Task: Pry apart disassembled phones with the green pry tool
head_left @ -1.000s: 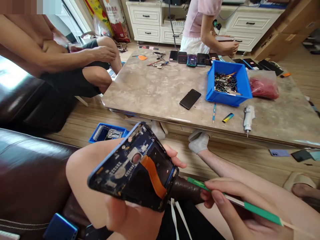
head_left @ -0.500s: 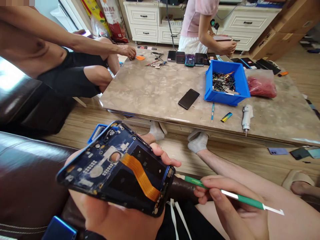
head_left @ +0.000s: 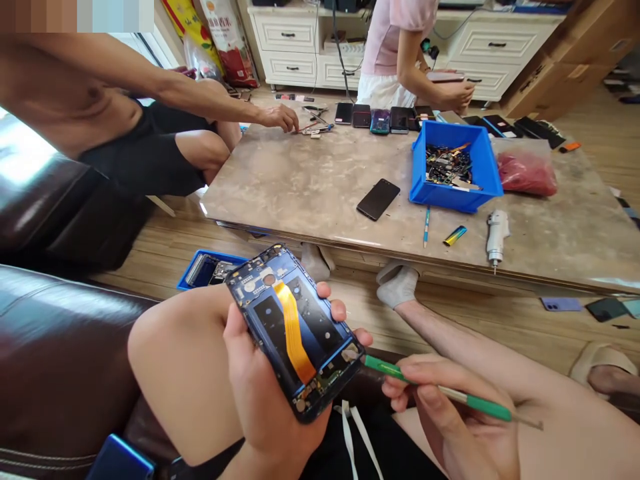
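Note:
My left hand (head_left: 273, 400) is wrapped round an opened phone body (head_left: 267, 313), tilted, its inside facing me. An orange ribbon cable (head_left: 295, 333) runs down its middle between dark panels. Pinched in my right hand (head_left: 450, 393) is a green-handled pry tool (head_left: 487, 406) with a small hook at its outer end. The tool's other tip reaches over the phone's lower right corner; whether it touches cannot be made out.
On the table (head_left: 300, 180) are a dark phone (head_left: 379, 199), a blue bin (head_left: 457, 200) of small parts, a white electric screwdriver (head_left: 497, 239) and a red-filled bag (head_left: 527, 173). Another person's hand (head_left: 280, 118) is at some tools. A blue tray (head_left: 187, 277) sits below the table.
My left hand has turned the phone and moved it away from my face. The pry tool's tip is now over its corner. The other person's hand has shifted right, towards the tools.

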Demonstrator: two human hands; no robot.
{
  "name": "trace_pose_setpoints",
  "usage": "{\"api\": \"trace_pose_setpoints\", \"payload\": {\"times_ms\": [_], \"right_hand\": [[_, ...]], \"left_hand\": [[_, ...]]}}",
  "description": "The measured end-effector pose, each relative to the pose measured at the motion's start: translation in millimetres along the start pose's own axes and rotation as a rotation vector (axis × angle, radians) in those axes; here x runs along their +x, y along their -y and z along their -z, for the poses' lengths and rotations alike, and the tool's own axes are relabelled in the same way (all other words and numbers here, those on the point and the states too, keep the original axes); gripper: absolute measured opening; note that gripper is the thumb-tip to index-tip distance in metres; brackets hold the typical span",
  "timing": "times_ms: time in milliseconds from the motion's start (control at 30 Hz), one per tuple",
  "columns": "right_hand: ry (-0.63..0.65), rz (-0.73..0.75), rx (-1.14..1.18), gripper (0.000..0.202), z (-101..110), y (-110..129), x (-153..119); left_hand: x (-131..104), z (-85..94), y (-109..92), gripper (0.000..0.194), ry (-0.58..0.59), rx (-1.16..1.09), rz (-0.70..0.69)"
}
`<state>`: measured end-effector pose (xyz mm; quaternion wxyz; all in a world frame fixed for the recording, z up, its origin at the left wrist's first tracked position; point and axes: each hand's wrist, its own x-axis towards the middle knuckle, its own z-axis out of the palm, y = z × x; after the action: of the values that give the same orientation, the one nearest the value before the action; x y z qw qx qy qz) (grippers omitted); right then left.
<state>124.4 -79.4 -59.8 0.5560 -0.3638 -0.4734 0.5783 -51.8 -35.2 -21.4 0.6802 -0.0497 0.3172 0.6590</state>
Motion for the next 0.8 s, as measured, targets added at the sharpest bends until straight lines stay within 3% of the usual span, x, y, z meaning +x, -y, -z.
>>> {"api": "trace_pose_setpoints", "payload": {"times_ms": [133,333,467,633,800], "right_hand": [[-0.020,0.027,-0.044,0.022,-2,-1,-3],[-0.227,-0.039,-0.135,0.027,-18,3,-7],[-0.223,-0.115,-0.156,0.030,-15,-6,-16],[-0.223,-0.147,-0.153,0.018,-2,-22,-22],[-0.199,-0.057,-0.430,0.019,5,-1,-17]], "left_hand": [[-1,-14.4,2,0.053,-0.012,0.022,-0.014],[-3,-13.8,12,0.058,-0.094,0.056,-0.142],[0,-12.4,15,0.063,-0.062,0.055,-0.151],[8,-6.5,20,0.066,-0.084,0.043,-0.144],[15,4.9,22,0.069,-0.088,0.110,-0.147]]}}
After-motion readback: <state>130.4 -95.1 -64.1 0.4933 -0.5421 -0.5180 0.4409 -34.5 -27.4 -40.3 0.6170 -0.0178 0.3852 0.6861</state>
